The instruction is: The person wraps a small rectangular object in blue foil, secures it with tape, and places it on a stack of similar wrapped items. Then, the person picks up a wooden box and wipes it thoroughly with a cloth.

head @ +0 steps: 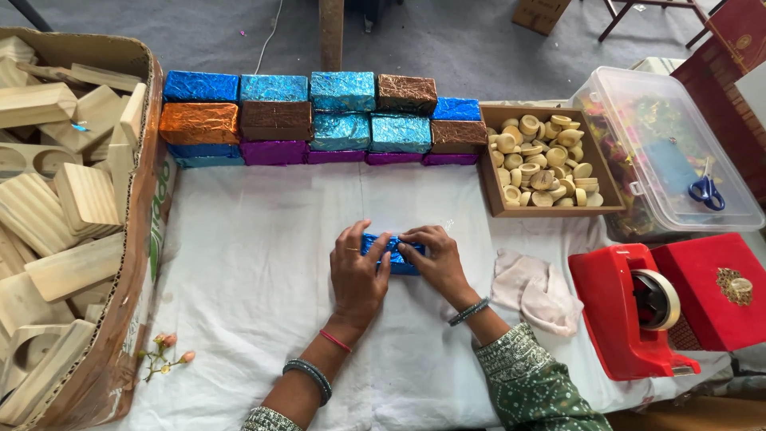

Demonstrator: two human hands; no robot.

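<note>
A small block wrapped in blue foil lies on the white cloth covering the table, near the middle of the view. Both hands press on it. The left hand lies flat over its left end, fingers together and closed down on the foil. The right hand covers its right end, fingertips pinching the foil at the top; each grip has hold of the block.

Just right of the right wrist lies a crumpled pale rag. Further right stands a red tape dispenser beside a red box. Beyond the hands, a row of foil-wrapped blocks in blue, orange, brown and purple is stacked. To its right a shallow cardboard tray holds small wooden cups. A clear plastic tub carries blue scissors. At the left, a big cardboard box holds bare wooden blocks.
</note>
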